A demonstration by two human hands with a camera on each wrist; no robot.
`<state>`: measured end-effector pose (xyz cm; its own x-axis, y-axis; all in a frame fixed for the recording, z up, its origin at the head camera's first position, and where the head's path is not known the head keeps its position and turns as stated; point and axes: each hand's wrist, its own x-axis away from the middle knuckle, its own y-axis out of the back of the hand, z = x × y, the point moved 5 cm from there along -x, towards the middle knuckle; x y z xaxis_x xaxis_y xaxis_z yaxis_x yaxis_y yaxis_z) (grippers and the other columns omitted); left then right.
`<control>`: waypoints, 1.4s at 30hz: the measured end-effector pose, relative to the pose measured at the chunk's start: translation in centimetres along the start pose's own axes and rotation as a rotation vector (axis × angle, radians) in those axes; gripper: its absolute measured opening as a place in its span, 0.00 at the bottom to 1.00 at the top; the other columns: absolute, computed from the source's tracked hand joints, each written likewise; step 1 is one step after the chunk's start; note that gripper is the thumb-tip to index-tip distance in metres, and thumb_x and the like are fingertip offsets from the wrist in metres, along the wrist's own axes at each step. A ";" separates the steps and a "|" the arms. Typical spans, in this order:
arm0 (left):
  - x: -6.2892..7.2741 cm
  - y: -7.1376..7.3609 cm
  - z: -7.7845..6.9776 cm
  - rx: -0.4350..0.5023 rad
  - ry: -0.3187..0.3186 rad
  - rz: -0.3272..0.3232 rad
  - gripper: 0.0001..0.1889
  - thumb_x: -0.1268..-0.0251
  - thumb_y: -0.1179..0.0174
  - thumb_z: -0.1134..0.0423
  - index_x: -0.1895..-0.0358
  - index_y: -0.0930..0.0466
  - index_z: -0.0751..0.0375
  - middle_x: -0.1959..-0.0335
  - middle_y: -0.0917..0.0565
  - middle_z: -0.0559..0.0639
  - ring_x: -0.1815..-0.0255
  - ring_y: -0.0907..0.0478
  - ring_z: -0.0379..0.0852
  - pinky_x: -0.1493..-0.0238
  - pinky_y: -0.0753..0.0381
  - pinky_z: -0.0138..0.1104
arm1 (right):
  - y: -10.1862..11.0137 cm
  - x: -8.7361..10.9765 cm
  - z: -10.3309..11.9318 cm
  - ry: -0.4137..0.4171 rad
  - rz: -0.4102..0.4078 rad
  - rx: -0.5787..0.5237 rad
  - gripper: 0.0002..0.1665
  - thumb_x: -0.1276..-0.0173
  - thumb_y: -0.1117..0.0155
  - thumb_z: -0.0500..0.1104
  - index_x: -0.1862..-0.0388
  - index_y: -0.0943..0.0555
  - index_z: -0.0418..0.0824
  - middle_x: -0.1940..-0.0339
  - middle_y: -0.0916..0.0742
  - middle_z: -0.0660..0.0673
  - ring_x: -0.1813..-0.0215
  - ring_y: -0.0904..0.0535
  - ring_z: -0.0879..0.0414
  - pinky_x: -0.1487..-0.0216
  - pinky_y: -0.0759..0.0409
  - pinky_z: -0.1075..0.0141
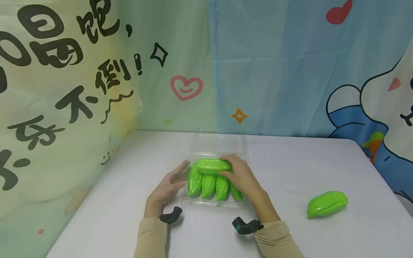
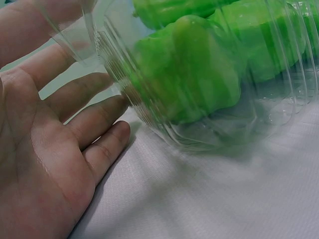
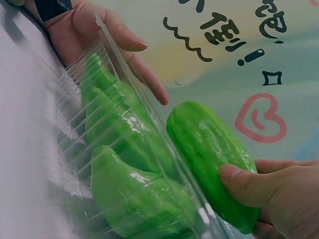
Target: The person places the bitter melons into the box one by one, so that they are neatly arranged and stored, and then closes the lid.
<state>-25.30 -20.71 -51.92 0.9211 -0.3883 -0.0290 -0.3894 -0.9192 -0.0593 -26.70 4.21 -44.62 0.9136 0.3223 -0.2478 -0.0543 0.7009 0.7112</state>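
Note:
My right hand (image 1: 240, 173) grips a glossy, ridged green gourd-like vegetable (image 1: 213, 166), thumb on the near side and fingers behind. It lies crosswise over the back of a clear plastic clamshell box (image 1: 201, 202); the right wrist view shows this vegetable (image 3: 214, 164) at the box's upper rim. Several similar green vegetables (image 1: 208, 186) lie side by side in the box, pointing toward me. At the box's left side is my left hand (image 1: 167, 188), its fingers extended. In the left wrist view, the left hand's fingertips (image 2: 119, 132) meet the ribbed clear wall.
One more green vegetable (image 1: 327, 204) lies apart on the white tabletop (image 1: 277, 165), to the right. The box's clear lid (image 1: 219, 143) is raised or folded back behind it. A printed cloth backdrop (image 1: 277, 64) hangs beyond the table and along its left.

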 end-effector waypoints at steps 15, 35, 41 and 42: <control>0.1 0.1 0.1 -0.009 0.016 -0.021 0.41 0.42 0.36 0.63 0.26 0.46 0.43 0.24 0.46 0.39 0.23 0.50 0.48 0.23 0.56 0.46 | 0.1 -0.1 -0.4 -0.029 -0.014 0.025 0.29 0.40 0.31 0.44 0.39 0.25 0.43 0.41 0.20 0.45 0.36 0.26 0.46 0.32 0.30 0.52; 0.0 0.1 0.0 0.008 0.002 -0.001 0.41 0.40 0.38 0.66 0.25 0.47 0.45 0.23 0.47 0.41 0.22 0.51 0.49 0.23 0.58 0.47 | 0.5 0.0 0.1 -0.004 -0.006 0.033 0.27 0.39 0.31 0.46 0.40 0.23 0.43 0.43 0.20 0.46 0.37 0.26 0.47 0.33 0.29 0.52; -0.1 0.1 0.1 0.010 0.002 0.003 0.41 0.41 0.37 0.64 0.25 0.48 0.46 0.23 0.47 0.41 0.22 0.51 0.50 0.24 0.58 0.48 | 1.0 0.1 0.4 -0.004 -0.012 0.044 0.28 0.39 0.31 0.46 0.40 0.23 0.44 0.42 0.20 0.45 0.37 0.26 0.46 0.34 0.29 0.51; 0.0 0.1 0.1 0.007 0.000 0.003 0.42 0.41 0.37 0.64 0.25 0.48 0.46 0.23 0.47 0.42 0.22 0.51 0.50 0.24 0.58 0.48 | 1.1 0.2 0.5 -0.004 -0.014 0.045 0.28 0.39 0.31 0.46 0.40 0.23 0.44 0.42 0.20 0.45 0.37 0.26 0.46 0.34 0.29 0.51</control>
<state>-25.37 -20.74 -51.99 0.9199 -0.3911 -0.0292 -0.3921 -0.9175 -0.0664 -26.43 4.75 -43.57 0.9160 0.3099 -0.2549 -0.0237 0.6761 0.7365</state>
